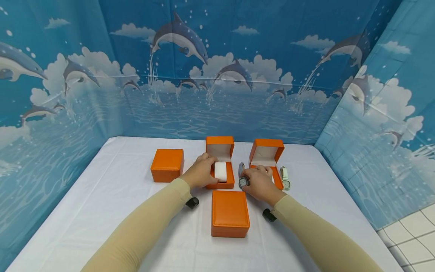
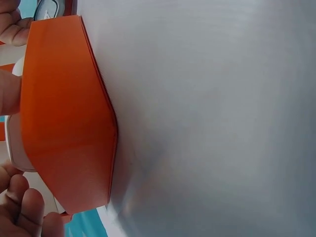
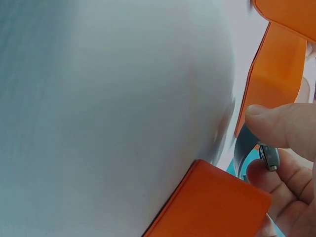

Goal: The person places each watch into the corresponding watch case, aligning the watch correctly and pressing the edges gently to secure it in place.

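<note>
In the head view, your right hand (image 1: 261, 184) pinches the small grey-blue watch with a squarish face and a bendy-looking strap (image 1: 243, 182), just off the table. It looks light and easy to lift. The strap will likely flop, and the face looks smooth, so it may slip or get scratched. Best hold it by the hard sides of the face and let the strap hang.

At ten o'clock from that watch, your left hand (image 1: 203, 172) holds the soft-looking white rounded cushion (image 1: 220, 172) inside the orange leather-look box with its lid up (image 1: 224, 186). The cushion should be very light and squashy, so a gentle squeeze at its ends is enough. At three o'clock from the watch lies another watch, pale green with a strap (image 1: 285, 179).

In the left wrist view, the cushion sits between eight and nine o'clock. Your left thumb is at one end and your fingers at the other, only as far apart as the cushion needs. The watch peeks in between ten and eleven o'clock.

In the right wrist view, the watch is between three and four o'clock. Your thumb and finger nearly meet around it, and the strap hangs in a curve. You can't see its face here.
</note>
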A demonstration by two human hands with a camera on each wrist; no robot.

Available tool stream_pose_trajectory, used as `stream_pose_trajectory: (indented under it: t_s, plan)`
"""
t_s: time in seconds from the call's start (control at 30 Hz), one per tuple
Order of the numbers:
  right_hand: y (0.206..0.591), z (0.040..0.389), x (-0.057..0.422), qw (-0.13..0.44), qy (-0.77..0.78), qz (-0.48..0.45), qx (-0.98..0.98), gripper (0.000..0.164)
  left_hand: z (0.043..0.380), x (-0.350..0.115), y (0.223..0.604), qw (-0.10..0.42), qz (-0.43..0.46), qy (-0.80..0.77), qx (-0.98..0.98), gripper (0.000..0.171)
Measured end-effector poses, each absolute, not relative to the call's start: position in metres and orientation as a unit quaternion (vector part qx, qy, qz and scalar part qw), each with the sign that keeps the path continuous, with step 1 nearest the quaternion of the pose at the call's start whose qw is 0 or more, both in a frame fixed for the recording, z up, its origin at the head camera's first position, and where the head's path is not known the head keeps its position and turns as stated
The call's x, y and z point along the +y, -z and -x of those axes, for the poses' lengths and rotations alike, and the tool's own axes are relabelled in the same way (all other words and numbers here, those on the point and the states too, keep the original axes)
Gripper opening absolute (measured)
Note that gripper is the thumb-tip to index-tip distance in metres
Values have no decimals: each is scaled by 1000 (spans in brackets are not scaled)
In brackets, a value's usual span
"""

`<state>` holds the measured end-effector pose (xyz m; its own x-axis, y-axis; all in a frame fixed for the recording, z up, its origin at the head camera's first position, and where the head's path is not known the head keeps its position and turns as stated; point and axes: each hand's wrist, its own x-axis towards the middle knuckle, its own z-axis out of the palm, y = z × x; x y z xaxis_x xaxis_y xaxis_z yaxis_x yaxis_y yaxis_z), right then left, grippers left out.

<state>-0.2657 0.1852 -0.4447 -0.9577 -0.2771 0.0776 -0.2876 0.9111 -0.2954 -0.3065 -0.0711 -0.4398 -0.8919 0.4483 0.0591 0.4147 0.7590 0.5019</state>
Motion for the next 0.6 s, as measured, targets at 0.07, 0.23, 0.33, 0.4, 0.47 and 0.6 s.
stream_pose_trajectory:
  t_s: [0.07, 0.23, 0.33, 0.4, 0.47, 0.6]
  plan:
    - [444, 266, 185, 17, -156, -143, -977, 31, 306, -71, 440, 30, -231, -260, 937, 73]
    - [443, 265, 185, 18, -166, -140, -976, 33, 305, -71, 441, 21, -233, -257, 938, 72]
    - [443, 265, 186, 22, -172, -142, -975, 32, 305, -70, 440, 17, -236, -256, 937, 72]
    - [443, 265, 186, 25, -175, -143, -974, 30, 304, -70, 440, 15, -239, -257, 936, 72]
    - [443, 265, 187, 27, -179, -144, -973, 29, 303, -70, 440, 13, -240, -261, 935, 72]
    - [443, 265, 187, 31, -190, -148, -970, 29, 303, -71, 441, 12, -236, -274, 932, 74]
